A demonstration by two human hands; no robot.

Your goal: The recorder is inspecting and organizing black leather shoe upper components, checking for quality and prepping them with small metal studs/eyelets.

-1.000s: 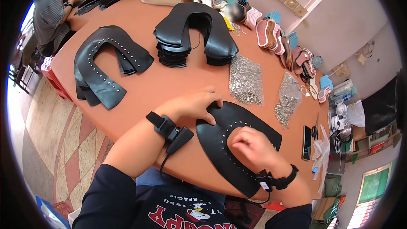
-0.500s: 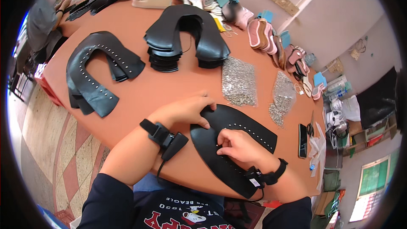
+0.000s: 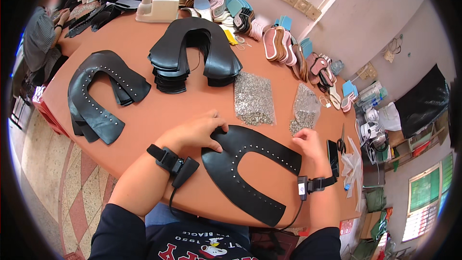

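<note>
Where the brown table (image 3: 144,137) comes nearest the person, a black U-shaped leather piece (image 3: 221,163) lies flat, its curve to the left and its two arms pointing right; a row of small silver studs (image 3: 239,150) follows its inner edge; the left hand (image 3: 197,134) rests on the curve, thumb and forefinger spread apart, both touching the leather; the right hand (image 3: 310,144), well apart from the left, is just beyond the tip of the far arm, at the near end of a small clear bag of studs (image 3: 307,103); its fingertips are drawn close, though I cannot tell whether they meet or pinch anything.

Left of that bag lies a larger clear bag of studs (image 3: 254,98); farther left stands a stack of plain black U-shaped pieces (image 3: 166,60); at the left edge, studded leather pieces (image 3: 103,123) overlap; to the right of the right hand are a black phone (image 3: 333,156), scissors (image 3: 341,143) and crumpled clear plastic (image 3: 353,163); along the far side are a cream plastic stand (image 3: 161,8) and pink-and-brown insoles (image 3: 273,43); another person (image 3: 38,38) is at the far left.
</note>
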